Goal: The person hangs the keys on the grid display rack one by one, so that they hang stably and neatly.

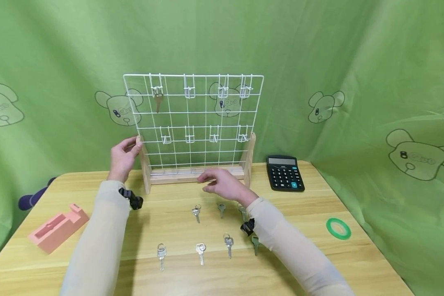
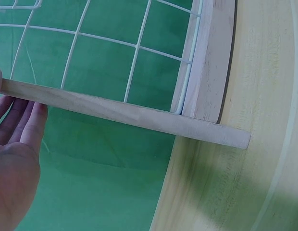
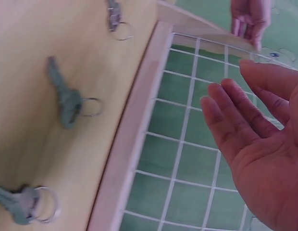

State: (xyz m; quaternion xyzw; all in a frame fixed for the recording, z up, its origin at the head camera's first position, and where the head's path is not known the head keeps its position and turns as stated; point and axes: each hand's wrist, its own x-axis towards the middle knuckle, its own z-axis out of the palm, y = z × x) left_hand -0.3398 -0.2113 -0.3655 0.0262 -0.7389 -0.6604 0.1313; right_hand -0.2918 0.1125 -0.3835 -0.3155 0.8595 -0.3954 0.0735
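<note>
A white wire grid rack point(image 1: 192, 75) stands upright in a wooden base, with several small hooks on it. One key point(image 1: 158, 102) hangs from its upper left hook. My left hand point(image 1: 122, 159) pinches the upper end of the left wooden upright point(image 2: 130, 113), thumb on one side and fingers on the other. Before the base's crossbar, my right hand point(image 1: 223, 185) hovers with nothing in its loosely bent fingers point(image 3: 247, 113). Below it on the table lie several keys with rings, among them a key point(image 1: 196, 213), another point(image 1: 221, 209) and one nearer me point(image 1: 201, 253).
A black calculator point(image 1: 285, 173) lies right of the rack. Farther right is a green tape roll point(image 1: 330, 231). The pink tape dispenser point(image 1: 55, 232) sits at the table's left, beside my left sleeve. A green curtain point(image 1: 299, 49) hangs close behind the rack.
</note>
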